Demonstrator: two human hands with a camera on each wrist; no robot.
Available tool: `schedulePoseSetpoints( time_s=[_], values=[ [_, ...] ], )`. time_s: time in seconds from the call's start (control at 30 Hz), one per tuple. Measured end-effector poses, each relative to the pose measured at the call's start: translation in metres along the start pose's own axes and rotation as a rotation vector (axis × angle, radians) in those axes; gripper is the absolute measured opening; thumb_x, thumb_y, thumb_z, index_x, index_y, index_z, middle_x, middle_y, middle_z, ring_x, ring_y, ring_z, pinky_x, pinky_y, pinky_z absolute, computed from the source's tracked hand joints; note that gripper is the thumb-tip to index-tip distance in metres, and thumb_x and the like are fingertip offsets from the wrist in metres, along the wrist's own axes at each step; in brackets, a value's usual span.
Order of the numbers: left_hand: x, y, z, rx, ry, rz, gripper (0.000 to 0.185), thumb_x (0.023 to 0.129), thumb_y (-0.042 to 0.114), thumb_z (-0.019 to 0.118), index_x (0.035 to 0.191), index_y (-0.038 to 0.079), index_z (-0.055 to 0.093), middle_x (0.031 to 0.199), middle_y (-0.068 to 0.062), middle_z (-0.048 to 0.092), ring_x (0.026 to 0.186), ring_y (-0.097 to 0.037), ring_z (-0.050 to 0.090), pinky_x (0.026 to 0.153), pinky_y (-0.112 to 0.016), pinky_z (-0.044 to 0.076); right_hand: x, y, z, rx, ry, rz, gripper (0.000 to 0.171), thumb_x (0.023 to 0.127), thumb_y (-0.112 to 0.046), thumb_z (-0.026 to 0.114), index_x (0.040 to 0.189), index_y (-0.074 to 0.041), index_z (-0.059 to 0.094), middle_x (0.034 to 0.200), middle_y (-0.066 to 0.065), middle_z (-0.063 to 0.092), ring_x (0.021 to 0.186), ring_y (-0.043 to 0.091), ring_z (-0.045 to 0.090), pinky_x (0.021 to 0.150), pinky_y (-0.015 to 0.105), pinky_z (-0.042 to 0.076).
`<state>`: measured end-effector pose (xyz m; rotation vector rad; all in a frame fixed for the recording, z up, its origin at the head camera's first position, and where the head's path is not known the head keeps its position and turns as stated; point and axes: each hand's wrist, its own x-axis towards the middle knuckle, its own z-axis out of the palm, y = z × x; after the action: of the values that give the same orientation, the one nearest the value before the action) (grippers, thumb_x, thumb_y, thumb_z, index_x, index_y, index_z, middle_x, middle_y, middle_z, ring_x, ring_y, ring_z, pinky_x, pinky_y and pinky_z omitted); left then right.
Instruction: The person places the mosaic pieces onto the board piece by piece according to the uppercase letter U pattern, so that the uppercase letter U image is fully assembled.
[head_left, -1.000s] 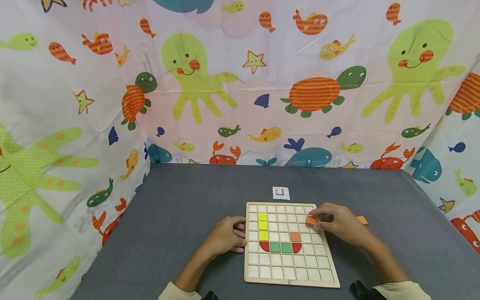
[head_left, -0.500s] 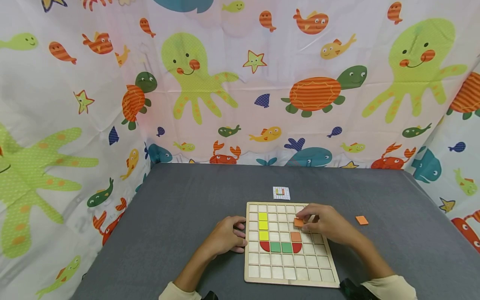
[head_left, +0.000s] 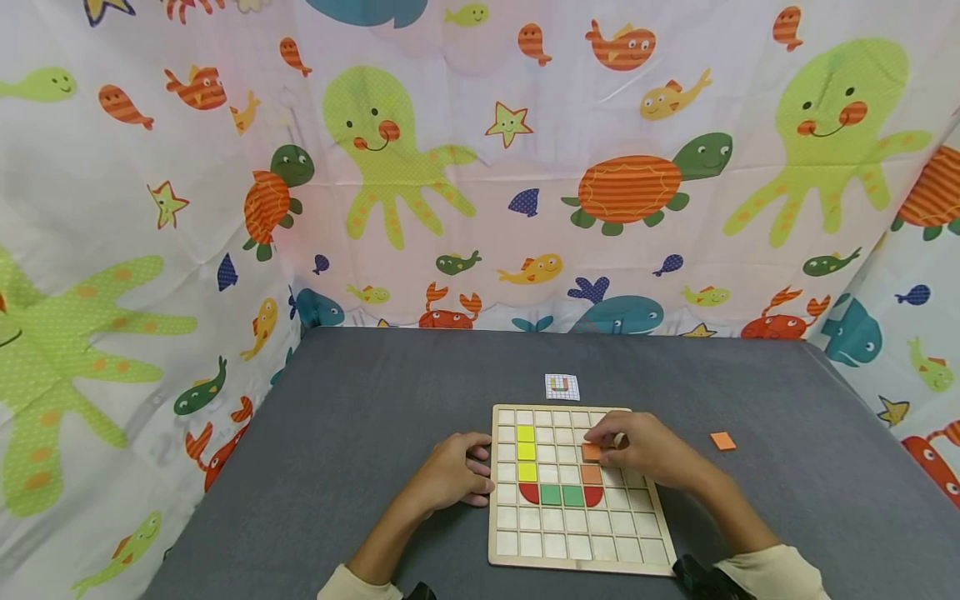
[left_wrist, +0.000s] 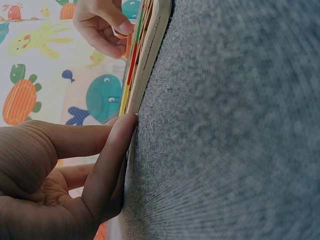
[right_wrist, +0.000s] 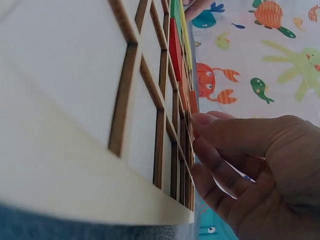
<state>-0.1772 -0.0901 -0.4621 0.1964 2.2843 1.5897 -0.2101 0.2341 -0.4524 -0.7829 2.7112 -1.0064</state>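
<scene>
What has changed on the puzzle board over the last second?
The right hand, pinching a small orange square tile, carried it leftward from the wooden grid board's right edge to the cell just above the orange tile already placed. The left hand stayed against the board's left edge; the spare orange tile on the grey table and the placed tiles did not move.

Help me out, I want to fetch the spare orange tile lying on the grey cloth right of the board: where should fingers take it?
Pinch the orange tile by two opposite edges, coming from above. It is thin and lies flat on the cloth, so only its edges offer a hold. It lies apart from the board, with nothing close around it.
</scene>
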Motion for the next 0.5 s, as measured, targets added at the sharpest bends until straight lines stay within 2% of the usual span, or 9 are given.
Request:
schedulePoseSetpoints(
  time_s=[0.5],
  values=[
    [0.0006,-0.0006,0.0009,-0.006,0.004,0.000,0.064,0.077,-0.011,0.074,0.136,0.000,0.051,0.113,-0.013,0.053,0.087,-0.019,0.064,0.058,-0.032,0.061,0.0045,-0.0039,0.0039,0.010,-0.012,-0.005,0.027,0.082,-0.004,0.075,0.108,-0.011,0.072,0.097,-0.002,0.066,0.087,0.015,0.060,0.073,0.025,0.055]
  ],
)
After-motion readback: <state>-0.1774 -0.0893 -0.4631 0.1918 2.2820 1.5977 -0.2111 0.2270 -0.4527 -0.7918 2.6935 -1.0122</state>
